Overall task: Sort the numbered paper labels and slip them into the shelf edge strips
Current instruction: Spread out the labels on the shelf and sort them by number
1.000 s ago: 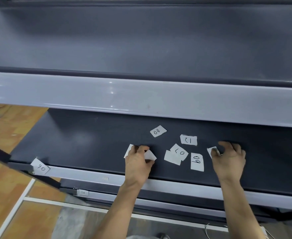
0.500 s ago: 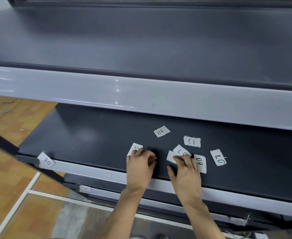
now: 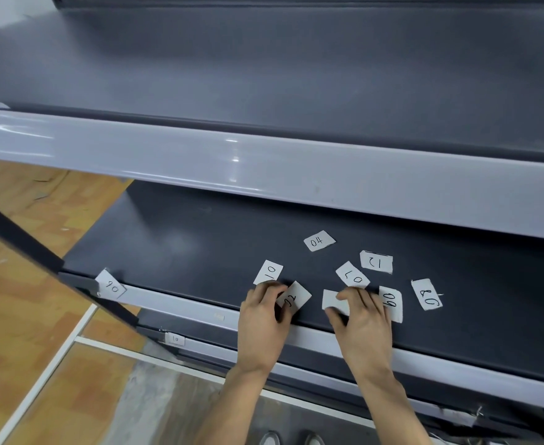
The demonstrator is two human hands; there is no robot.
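Several white numbered paper labels lie loose on the dark middle shelf [image 3: 180, 252]. My left hand [image 3: 264, 319] pinches the label marked 02 [image 3: 294, 298], just below the label marked 10 [image 3: 269, 272]. My right hand [image 3: 362, 322] grips a blank-side-up label [image 3: 331, 299], with label 07 [image 3: 352, 275] above it and label 09 [image 3: 391, 301] touching its right side. Labels 04 [image 3: 319, 241], 12 [image 3: 376, 262] and 08 [image 3: 426, 294] lie apart. A label marked 06 [image 3: 111, 285] sits tilted at the left end of this shelf's grey edge strip [image 3: 174, 301].
The upper shelf's wide grey edge strip [image 3: 264, 168] overhangs the labels. A lower shelf strip carries a small label marked 10 [image 3: 175, 339]. Wooden floor [image 3: 23, 316] lies to the left, and my shoe tips [image 3: 291, 440] show at the bottom.
My right hand left label 08 on the right and came left to the blank label. My left hand uncovered label 10 and lifted label 02. The view drifted slightly.
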